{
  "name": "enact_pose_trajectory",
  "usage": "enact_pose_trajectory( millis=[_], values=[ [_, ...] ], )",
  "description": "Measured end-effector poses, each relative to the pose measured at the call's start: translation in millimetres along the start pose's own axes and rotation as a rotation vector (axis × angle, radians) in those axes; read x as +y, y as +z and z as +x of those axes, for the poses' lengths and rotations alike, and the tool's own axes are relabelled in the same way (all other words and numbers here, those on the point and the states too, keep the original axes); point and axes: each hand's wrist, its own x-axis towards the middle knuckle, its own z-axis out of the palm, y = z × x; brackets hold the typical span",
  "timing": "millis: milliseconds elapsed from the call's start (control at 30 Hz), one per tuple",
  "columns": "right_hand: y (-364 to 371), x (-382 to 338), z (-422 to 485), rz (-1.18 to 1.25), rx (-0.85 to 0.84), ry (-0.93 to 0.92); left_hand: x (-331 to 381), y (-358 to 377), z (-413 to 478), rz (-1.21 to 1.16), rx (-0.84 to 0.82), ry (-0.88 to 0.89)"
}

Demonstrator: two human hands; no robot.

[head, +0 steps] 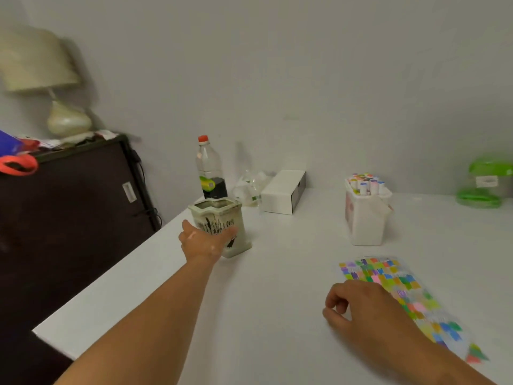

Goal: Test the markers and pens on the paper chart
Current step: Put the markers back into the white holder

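Note:
The paper chart (402,290), covered in coloured swatches, lies flat on the white table (277,273) at the right. My right hand (361,309) rests on the table at the chart's left edge, fingers loosely curled, with nothing visible in it. A white tub (366,218) packed with upright markers (366,184) stands behind the chart. At the table's left side stands a cream ceramic pen pot (219,215) with black drawings. My left hand (202,243) reaches out and wraps around its near side, thumb to the left, fingers across the front. The view is motion-blurred.
Behind the pot are a plastic bottle (209,168) with a red cap, crumpled clear plastic (249,187) and a white box (280,193). A green object (485,182) sits at the far right. A dark cabinet (69,204) with a lamp (55,93) stands left of the table edge.

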Motion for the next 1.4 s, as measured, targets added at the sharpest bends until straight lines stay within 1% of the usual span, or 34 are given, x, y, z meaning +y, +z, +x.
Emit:
enact_pose_trajectory(
  millis=[167,267,333,400,567,633,767,900,1133,1233,1300,1333,1400],
  values=[
    [-8,10,-2,0.051,0.000,0.024,5,27,20,-0.183,0.031,0.077],
    [-18,19,-5,0.085,0.033,0.049,4,35,28,-0.211,-0.001,0.105],
    [-24,24,-8,0.105,0.058,0.063,5,39,25,-0.251,-0.080,0.135],
    [-30,29,-12,0.121,0.073,0.072,9,42,13,-0.333,-0.199,0.187],
    [-53,48,-29,0.158,0.131,0.106,23,50,-50,-0.436,-0.478,0.260],
    [-62,64,-39,0.144,0.165,0.148,32,57,-81,-0.467,-0.561,0.308],
    [-76,100,-64,0.129,0.180,0.251,58,78,-152,-0.509,-0.732,0.398],
    [-85,126,-92,0.067,0.172,0.336,76,105,-214,-0.496,-0.841,0.451],
    [-107,175,-133,0.078,0.194,0.491,83,146,-272,-0.494,-0.929,0.471],
    [-121,202,-134,0.020,0.278,0.579,86,157,-279,-0.471,-0.878,0.496],
    [-131,223,-127,-0.106,0.322,0.624,89,162,-281,-0.445,-0.826,0.520],
    [-135,232,-121,-0.179,0.300,0.661,90,165,-282,-0.431,-0.810,0.522],
    [-141,248,-108,-0.273,0.175,0.763,92,168,-282,-0.417,-0.813,0.513]
  ],
)
